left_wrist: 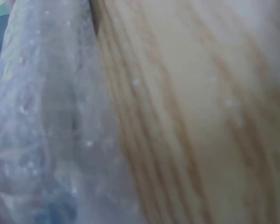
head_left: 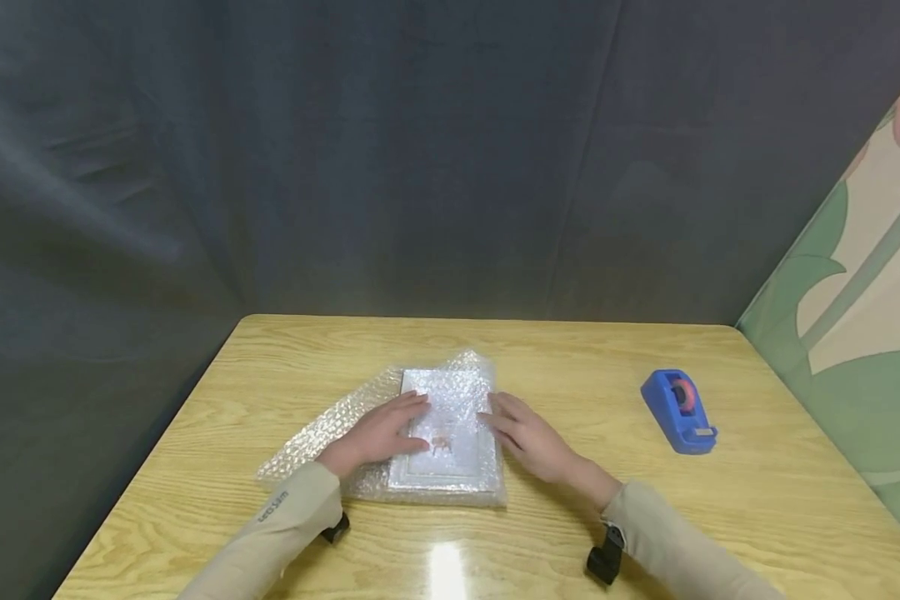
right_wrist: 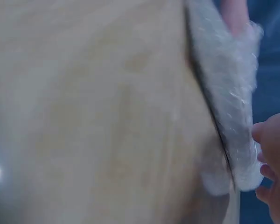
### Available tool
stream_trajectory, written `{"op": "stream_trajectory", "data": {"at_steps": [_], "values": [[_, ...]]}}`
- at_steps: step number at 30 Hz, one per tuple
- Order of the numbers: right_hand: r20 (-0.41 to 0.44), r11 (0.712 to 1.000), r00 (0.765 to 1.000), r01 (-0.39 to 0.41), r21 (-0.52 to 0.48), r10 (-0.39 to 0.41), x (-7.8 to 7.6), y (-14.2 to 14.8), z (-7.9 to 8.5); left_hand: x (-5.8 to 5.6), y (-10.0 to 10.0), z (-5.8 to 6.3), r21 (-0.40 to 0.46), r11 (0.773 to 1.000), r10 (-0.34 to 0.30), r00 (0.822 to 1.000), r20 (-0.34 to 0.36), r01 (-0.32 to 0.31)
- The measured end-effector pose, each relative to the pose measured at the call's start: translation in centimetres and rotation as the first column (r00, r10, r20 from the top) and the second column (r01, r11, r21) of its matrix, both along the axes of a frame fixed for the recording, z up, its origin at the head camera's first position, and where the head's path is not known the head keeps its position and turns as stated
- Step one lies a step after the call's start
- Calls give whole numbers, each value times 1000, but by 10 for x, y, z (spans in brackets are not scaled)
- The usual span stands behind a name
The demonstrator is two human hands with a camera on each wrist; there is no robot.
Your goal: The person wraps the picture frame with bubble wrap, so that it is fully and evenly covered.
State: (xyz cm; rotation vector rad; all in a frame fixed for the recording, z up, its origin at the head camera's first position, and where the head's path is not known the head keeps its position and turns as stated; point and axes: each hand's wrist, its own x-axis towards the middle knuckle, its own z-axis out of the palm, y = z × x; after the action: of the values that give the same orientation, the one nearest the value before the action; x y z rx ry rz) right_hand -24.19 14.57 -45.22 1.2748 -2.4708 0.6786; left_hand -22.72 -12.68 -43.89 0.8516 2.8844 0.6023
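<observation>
A flat rectangular item [head_left: 450, 463] with a pale face and a small reddish-brown picture lies on bubble wrap in the head view, partly covered by it. My left hand [head_left: 381, 430] rests on its left side, fingers extended across the face. At the right edge, the fingertips of my right hand [head_left: 528, 437] touch the wrap. A loose flap of bubble wrap [head_left: 318, 433] spreads out to the left under my left forearm. The right wrist view shows the wrapped edge [right_wrist: 226, 93] with my right fingers [right_wrist: 276, 154] beside it.
On the right of the wooden table [head_left: 570, 358] stands a blue tape dispenser [head_left: 678, 414] with a pink roll. Dark cloth [head_left: 450, 167] hangs behind and to the left. A wall with a leaf pattern [head_left: 862, 333] borders the right side.
</observation>
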Motion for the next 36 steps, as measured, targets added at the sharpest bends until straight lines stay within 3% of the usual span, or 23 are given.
{"op": "stream_trajectory", "data": {"at_steps": [5,11,15,19,23,26,36], "values": [[-13,1000,1000,22,11,-22,14,-10,-7,0,-2,0,18,1000,17,1000,-15,-16],[-18,987,987,158,-37,-159,25,-26,-14,0,-4,-2,49,998,44,999,-18,-43],[-43,976,978,208,62,-205,22,-30,-13,1,-5,-4,57,997,60,998,-12,-59],[-57,964,988,154,219,-145,14,-34,-7,1,-5,-5,56,997,56,998,-26,-55],[19,948,998,43,316,-51,7,-41,1,0,-5,-7,50,998,48,998,-46,-46],[65,940,997,14,341,-39,1,-46,3,0,-4,-7,49,998,43,998,-53,-40],[159,947,982,49,317,-104,-5,-43,5,5,3,-3,3,999,32,999,-27,-32]]}}
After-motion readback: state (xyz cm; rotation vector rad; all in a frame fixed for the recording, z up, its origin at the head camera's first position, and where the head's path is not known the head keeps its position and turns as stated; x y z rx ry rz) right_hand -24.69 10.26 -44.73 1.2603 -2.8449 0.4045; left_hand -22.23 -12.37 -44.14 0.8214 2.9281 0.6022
